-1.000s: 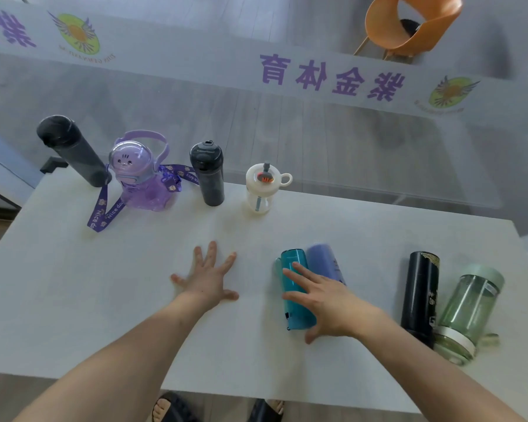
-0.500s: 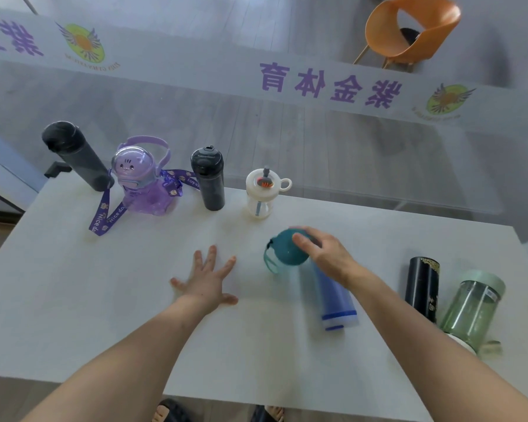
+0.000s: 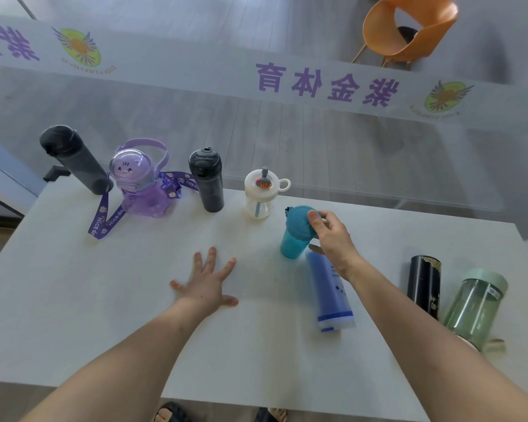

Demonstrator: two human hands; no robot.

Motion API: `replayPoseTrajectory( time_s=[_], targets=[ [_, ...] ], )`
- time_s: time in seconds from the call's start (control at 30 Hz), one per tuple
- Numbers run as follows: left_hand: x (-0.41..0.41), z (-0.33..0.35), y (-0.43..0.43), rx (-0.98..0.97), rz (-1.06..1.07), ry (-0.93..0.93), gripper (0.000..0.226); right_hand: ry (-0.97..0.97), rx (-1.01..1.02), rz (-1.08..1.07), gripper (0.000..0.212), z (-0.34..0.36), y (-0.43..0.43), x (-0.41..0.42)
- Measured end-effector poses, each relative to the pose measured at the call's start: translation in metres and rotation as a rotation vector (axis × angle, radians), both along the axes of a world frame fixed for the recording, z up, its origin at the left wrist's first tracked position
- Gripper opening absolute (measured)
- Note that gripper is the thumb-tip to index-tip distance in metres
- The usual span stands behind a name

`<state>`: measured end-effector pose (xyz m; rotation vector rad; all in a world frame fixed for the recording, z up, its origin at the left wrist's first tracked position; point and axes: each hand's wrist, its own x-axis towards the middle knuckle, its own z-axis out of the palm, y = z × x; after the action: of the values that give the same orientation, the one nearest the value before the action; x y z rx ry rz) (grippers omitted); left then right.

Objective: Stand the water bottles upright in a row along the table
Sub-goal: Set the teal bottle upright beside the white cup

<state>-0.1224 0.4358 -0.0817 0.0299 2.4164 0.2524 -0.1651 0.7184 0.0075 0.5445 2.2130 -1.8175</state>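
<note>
My right hand point(image 3: 333, 239) grips the teal bottle point(image 3: 294, 233) by its lid; the bottle is nearly upright, just right of the small white bottle point(image 3: 261, 193). Along the far edge stand a dark grey bottle point(image 3: 73, 159), a purple cartoon bottle point(image 3: 141, 181) with a strap, a black bottle point(image 3: 208, 181) and the white one. A blue bottle point(image 3: 329, 293) lies on its side under my right wrist. Further right lie a black flask point(image 3: 424, 284) and a green clear bottle point(image 3: 476, 306). My left hand point(image 3: 208, 281) rests flat on the table, fingers spread.
The white table point(image 3: 73, 300) stands against a glass wall with purple lettering. An orange chair point(image 3: 409, 28) is beyond the glass. The table's near edge runs along the bottom, with my feet below it.
My right hand picked the teal bottle up from beside the blue one, raised it upright and carried it toward the row beside the white bottle. My left hand stayed put.
</note>
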Motion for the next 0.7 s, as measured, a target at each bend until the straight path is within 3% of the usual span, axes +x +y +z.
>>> replayPoseTrajectory(
  time_s=[0.1, 0.23, 0.3, 0.43, 0.63, 0.7],
  targets=[
    [0.000, 0.001, 0.001, -0.004, -0.001, 0.000, 0.108, 0.109, 0.131, 0.015, 0.064, -0.007, 0.002, 0.006],
    [-0.002, 0.004, 0.002, -0.002, 0.009, -0.018, 0.108, 0.260, 0.299, 0.245, 0.086, -0.012, 0.012, 0.014],
    [-0.003, 0.006, 0.004, 0.002, 0.025, -0.014, 0.106, 0.334, 0.414, 0.310, 0.085, -0.013, 0.012, 0.013],
    [-0.007, 0.006, 0.012, -0.002, 0.071, 0.021, 0.096, 0.434, 0.547, 0.153, 0.078, -0.014, 0.005, 0.008],
    [-0.024, 0.010, 0.049, 0.010, 0.022, 0.044, 0.104, 0.390, 0.580, 0.022, 0.088, -0.018, 0.004, 0.004],
    [-0.029, 0.009, 0.060, 0.016, 0.026, 0.010, 0.111, 0.403, 0.539, 0.028, 0.082, -0.025, 0.005, 0.004]
  ],
)
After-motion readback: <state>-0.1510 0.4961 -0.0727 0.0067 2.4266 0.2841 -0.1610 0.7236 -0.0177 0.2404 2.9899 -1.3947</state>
